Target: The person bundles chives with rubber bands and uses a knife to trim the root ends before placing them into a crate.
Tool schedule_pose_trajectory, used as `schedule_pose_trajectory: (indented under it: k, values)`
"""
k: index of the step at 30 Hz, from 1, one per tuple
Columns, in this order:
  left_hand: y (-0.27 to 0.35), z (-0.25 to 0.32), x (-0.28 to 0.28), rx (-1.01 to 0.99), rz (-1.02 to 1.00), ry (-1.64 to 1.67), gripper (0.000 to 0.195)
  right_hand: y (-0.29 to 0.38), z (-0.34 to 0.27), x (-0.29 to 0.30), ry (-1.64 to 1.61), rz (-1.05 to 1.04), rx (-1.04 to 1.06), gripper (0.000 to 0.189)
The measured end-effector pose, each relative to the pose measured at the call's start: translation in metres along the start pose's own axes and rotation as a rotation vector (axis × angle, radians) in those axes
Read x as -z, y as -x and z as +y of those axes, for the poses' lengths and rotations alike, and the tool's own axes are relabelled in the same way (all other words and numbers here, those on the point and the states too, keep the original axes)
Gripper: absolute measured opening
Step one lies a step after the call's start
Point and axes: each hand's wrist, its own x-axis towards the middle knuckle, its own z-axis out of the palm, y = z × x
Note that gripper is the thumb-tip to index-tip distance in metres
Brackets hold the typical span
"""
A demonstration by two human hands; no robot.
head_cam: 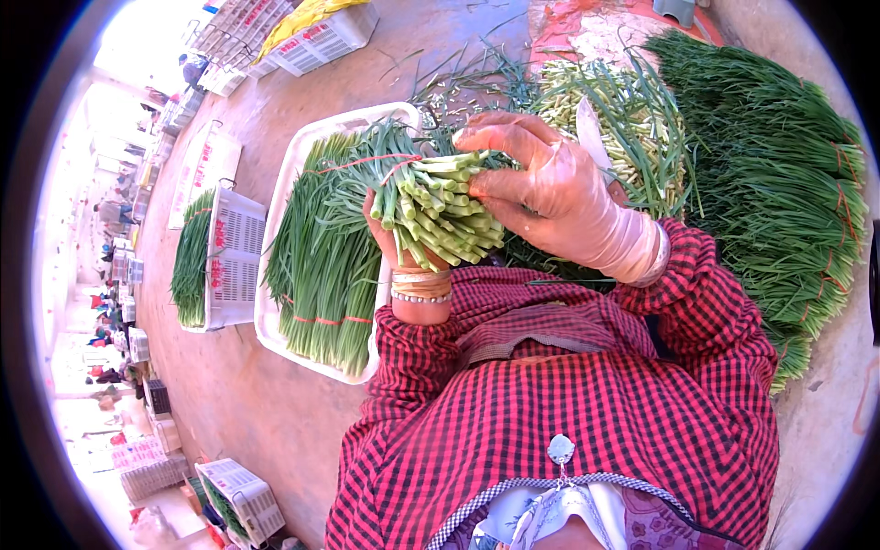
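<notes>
My left hand [382,237] holds a bundle of green chive-like stalks [447,206] from below, with their pale cut ends towards the right. A red band [399,165] circles the bundle. My right hand [550,175], in a thin translucent glove, has its fingertips at the cut ends; whether they pinch a stalk is unclear. Behind it shows a knife blade [589,130], and I cannot tell what supports it. Under and beyond the bundle sits a white plastic crate [271,302] with banded bundles [330,295] laid side by side.
Cut stalk pieces [550,96] and loose leaves [481,75] are heaped ahead. Uncut banded greens [777,185] form a long pile at right. Another filled crate [237,254] stands at left, and a crate with yellow cloth [323,41] farther off. Distant people are at the far left.
</notes>
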Motion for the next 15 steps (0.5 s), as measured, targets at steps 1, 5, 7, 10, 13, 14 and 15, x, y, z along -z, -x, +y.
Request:
schedule_pose_trajectory:
  k: [1,5,7,10,13,14,15]
  values:
    - [0.000,0.000,-0.001,-0.021,0.065,-0.017,0.062,0.000,-0.002,-0.002,-0.009,0.013,-0.001,0.015]
    - [-0.006,0.007,0.014,0.049,0.015,0.070,0.061,0.004,-0.019,-0.010,0.023,0.122,0.021,0.013]
    - [-0.016,0.008,0.010,0.057,-0.024,0.055,0.062,0.003,-0.023,-0.008,0.059,0.133,0.051,0.012]
    - [-0.029,0.007,0.005,0.061,-0.093,0.051,0.063,0.001,-0.014,-0.003,0.167,0.124,-0.005,0.012]
    - [-0.039,0.005,-0.008,0.033,-0.164,0.110,0.067,0.002,-0.004,0.001,0.229,0.081,-0.088,0.014]
    - [-0.034,0.003,-0.013,-0.017,0.079,-0.014,0.062,0.004,-0.004,0.003,0.238,0.054,-0.095,0.014]
    - [-0.033,0.001,-0.016,-0.059,0.196,-0.128,0.059,0.005,-0.004,0.005,0.245,0.028,-0.104,0.015]
